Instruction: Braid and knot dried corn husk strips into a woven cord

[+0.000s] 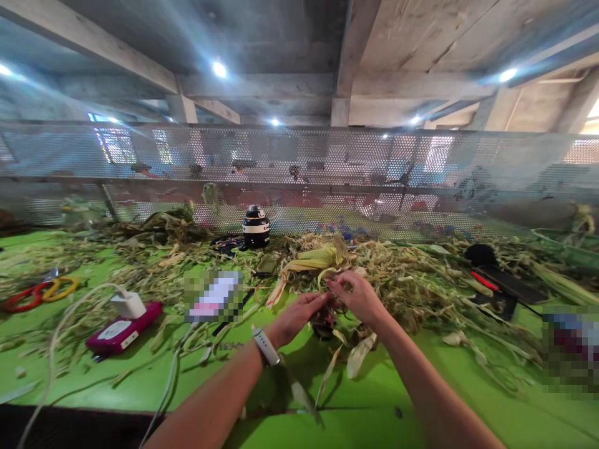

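Over the green table (346, 430), my left hand (299, 317) and my right hand (356, 295) meet near the middle, thumbs and fingertips pinched close together. A thin pale corn husk strip (322, 274) curls up from between the fingertips, and both hands appear closed on it. Under my hands is a small dark reddish piece, mostly hidden; I cannot tell what it is. Loose dry corn husks (361, 355) hang or lie just below my right hand. A bundle of yellow-green corn husks (311, 260) lies right behind my fingers. A white band (265, 347) is round my left wrist.
Husk scraps (402, 280) cover much of the table. Leftward are scissors (40, 293), a magenta power strip (122, 330) with a white charger (128, 304), and a cabled phone (215, 296). A black-and-white bottle (256, 227) stands before a perforated metal screen (299, 162).
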Demonstrator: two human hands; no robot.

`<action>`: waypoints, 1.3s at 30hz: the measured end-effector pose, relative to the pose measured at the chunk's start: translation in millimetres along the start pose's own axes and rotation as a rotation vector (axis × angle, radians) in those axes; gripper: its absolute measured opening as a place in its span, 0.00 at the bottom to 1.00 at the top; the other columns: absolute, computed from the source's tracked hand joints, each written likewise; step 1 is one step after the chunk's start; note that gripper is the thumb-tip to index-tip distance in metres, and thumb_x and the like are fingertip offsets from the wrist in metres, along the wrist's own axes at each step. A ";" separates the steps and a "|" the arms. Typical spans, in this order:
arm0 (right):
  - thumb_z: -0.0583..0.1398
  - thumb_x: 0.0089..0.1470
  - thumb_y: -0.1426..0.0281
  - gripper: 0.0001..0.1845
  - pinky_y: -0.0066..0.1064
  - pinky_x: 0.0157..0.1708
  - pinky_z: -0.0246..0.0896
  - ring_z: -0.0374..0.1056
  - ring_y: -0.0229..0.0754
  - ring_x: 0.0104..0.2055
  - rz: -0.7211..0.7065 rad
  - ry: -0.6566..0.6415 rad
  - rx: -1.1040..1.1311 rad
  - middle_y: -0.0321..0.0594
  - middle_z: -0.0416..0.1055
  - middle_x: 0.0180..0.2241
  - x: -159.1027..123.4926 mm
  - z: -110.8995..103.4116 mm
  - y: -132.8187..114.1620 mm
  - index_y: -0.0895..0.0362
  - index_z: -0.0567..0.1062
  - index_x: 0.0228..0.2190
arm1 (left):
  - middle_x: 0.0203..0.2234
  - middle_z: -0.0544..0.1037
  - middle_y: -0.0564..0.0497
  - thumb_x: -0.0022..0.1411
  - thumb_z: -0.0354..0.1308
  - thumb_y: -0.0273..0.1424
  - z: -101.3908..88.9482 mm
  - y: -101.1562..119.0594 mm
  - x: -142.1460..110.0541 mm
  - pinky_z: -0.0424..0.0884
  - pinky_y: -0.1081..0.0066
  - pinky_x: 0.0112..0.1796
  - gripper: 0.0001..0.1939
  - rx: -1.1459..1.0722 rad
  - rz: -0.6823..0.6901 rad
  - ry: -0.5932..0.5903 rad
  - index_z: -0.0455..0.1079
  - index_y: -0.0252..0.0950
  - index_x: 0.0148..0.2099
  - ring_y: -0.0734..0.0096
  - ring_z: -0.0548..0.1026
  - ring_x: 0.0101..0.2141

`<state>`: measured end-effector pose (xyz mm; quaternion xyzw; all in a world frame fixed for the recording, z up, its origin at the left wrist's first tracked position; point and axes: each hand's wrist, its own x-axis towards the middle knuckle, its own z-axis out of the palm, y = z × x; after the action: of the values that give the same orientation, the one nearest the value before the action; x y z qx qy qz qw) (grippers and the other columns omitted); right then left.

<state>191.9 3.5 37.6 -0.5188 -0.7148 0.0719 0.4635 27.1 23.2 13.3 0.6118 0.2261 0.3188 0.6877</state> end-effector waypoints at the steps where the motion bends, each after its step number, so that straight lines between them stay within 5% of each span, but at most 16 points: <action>1: 0.56 0.53 0.57 0.18 0.32 0.35 0.57 0.64 0.41 0.31 -0.029 0.020 0.001 0.38 0.68 0.24 0.2 1.2 1.1 0.55 0.68 0.19 | 0.20 0.74 0.52 0.49 0.61 0.50 0.4 0.8 0.4 0.60 0.73 0.28 0.22 0.006 0.002 0.012 0.74 0.34 0.33 0.75 0.67 0.23; 12: 0.56 0.56 0.60 0.16 0.35 0.39 0.57 0.64 0.43 0.33 -0.098 0.217 -0.127 0.40 0.69 0.26 -2.9 3.1 0.3 0.55 0.68 0.21 | 0.22 0.75 0.50 0.49 0.63 0.45 0.1 3.6 0.0 0.62 0.72 0.31 0.18 -0.007 0.050 0.054 0.73 0.32 0.28 0.73 0.69 0.26; 21: 0.54 0.57 0.58 0.17 0.35 0.39 0.57 0.66 0.43 0.33 -0.069 0.135 -0.133 0.41 0.72 0.27 -1.2 0.0 4.8 0.55 0.72 0.24 | 0.21 0.75 0.50 0.50 0.60 0.47 -4.1 -3.6 5.0 0.60 0.73 0.28 0.20 -0.245 -0.037 0.082 0.71 0.32 0.30 0.73 0.69 0.24; 28: 0.58 0.53 0.59 0.17 0.39 0.44 0.56 0.66 0.45 0.37 -0.103 0.142 -0.103 0.42 0.73 0.28 -2.3 3.9 1.5 0.54 0.69 0.19 | 0.18 0.73 0.52 0.45 0.65 0.46 -5.1 -0.9 5.4 0.58 0.73 0.26 0.21 -0.075 0.024 0.113 0.73 0.31 0.30 0.77 0.64 0.21; 35: 0.56 0.51 0.53 0.18 0.35 0.37 0.62 0.67 0.44 0.34 0.293 0.312 0.339 0.41 0.72 0.30 2.8 -1.3 8.5 0.56 0.70 0.32 | 0.20 0.72 0.54 0.40 0.69 0.43 -4.3 1.3 5.3 0.58 0.77 0.24 0.22 -0.281 0.029 0.166 0.72 0.32 0.34 0.80 0.66 0.22; 39: 0.60 0.46 0.58 0.14 0.34 0.41 0.62 0.69 0.45 0.38 0.397 0.024 0.564 0.41 0.75 0.31 0.9 -2.6 2.2 0.57 0.74 0.28 | 0.14 0.68 0.58 0.41 0.70 0.40 -3.7 3.2 5.7 0.49 0.80 0.18 0.21 -0.372 0.061 0.179 0.71 0.32 0.34 0.86 0.58 0.15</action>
<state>195.3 4.3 38.3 -0.5001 -0.5463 0.3494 0.5740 27.9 30.0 16.4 0.4502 0.2047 0.4288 0.7560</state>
